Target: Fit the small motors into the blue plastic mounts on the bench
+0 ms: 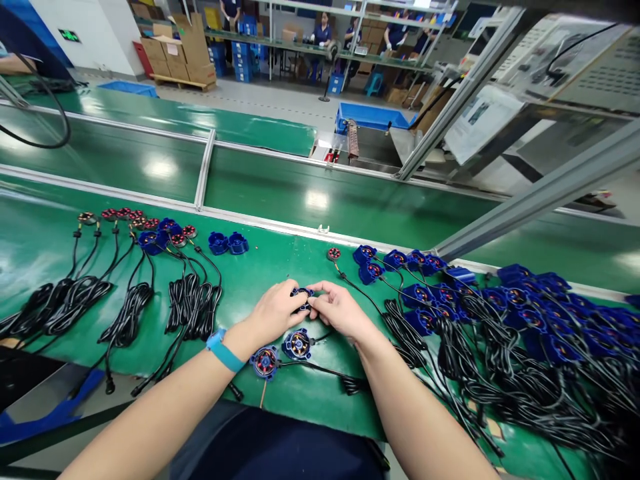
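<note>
Over the middle of the green bench, my left hand (275, 305) and my right hand (336, 307) meet, both closed around one small blue motor housing (302, 293). Fingers cover most of that piece, so its inside barely shows. Just below them lie two blue housings with motors inside: one (299, 344) under my fingers, another (265, 362) near my left wrist. A black cable trails right from each. Past my right hand a bare red-and-black motor (333, 254) rests on the bench with its cable.
Rows of blue housings (515, 297) with bundled black cables (495, 347) crowd the right side. Bare motors (125, 215) with coiled cables (133, 313) lie left, near two blue housings (228, 243). A metal rail (280, 221) edges the conveyor (280, 183). Several people work far back.
</note>
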### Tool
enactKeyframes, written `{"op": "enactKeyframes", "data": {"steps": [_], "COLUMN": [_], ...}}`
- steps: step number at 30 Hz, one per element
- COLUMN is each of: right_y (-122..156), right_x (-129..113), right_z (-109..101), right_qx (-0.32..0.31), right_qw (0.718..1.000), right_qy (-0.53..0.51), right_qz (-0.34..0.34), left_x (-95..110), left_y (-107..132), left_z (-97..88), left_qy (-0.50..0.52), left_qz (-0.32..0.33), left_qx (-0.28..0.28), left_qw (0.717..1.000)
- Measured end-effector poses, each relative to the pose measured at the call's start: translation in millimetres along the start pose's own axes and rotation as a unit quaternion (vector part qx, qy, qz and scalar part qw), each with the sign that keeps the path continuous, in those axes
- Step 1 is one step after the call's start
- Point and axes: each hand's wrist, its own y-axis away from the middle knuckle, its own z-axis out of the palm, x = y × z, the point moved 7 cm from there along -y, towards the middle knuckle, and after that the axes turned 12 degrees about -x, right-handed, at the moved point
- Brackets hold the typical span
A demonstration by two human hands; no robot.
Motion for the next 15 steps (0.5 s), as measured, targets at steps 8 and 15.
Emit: {"op": "enactKeyframes", "data": {"steps": [8, 15], "right_y": [-3.7, -3.3], "right_x": [3.2, 2.7], "right_z": [0.3, 1.7], "right_qx": [0.008, -0.002], "right_qw": [1.0, 1.0], "right_qy": [-0.02, -0.004], "right_qz": [-0.009, -0.002], "left_x": [-2.9, -6.9], "left_y": [5.0, 5.0], "left_z": [3.7, 3.0], "left_qy": [0.034, 0.08], "left_qz": [0.031, 0.006], "left_qx": [0.037, 0.04], "left_qw": [0.998, 0.996]}}
